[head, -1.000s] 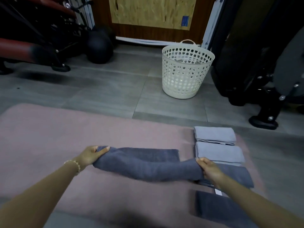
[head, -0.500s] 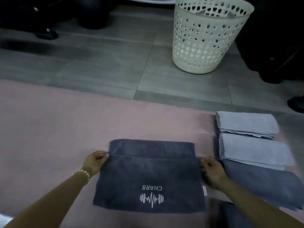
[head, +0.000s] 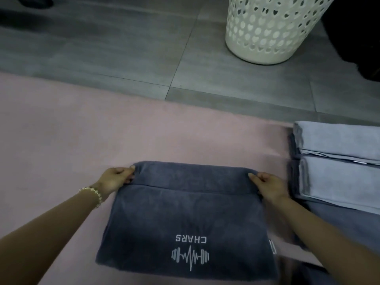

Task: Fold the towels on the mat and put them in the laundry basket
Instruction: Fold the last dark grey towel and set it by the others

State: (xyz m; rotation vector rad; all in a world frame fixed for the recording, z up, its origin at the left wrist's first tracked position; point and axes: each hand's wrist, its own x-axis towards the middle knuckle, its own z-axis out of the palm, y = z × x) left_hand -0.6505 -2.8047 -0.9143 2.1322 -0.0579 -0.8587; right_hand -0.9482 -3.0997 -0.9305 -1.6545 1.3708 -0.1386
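A dark grey towel (head: 185, 219) with a white CHARS logo lies on the pink mat (head: 82, 140) in front of me. Its far edge is turned up into a fold. My left hand (head: 116, 178) pinches the left end of that fold, and my right hand (head: 267, 185) pinches the right end. The cream laundry basket (head: 273, 27) stands on the grey floor beyond the mat, far right. Its inside is hidden.
Two folded light grey towels (head: 337, 140) (head: 339, 182) lie at the mat's right edge, on a darker towel (head: 349, 225). Another dark towel (head: 308, 274) shows at the bottom right. Dark equipment (head: 357, 38) stands right of the basket.
The towel was held up in the air by both ends, then laid flat on the mat. Both hands now lift its far edge into a fold. My view has tilted down and closer.
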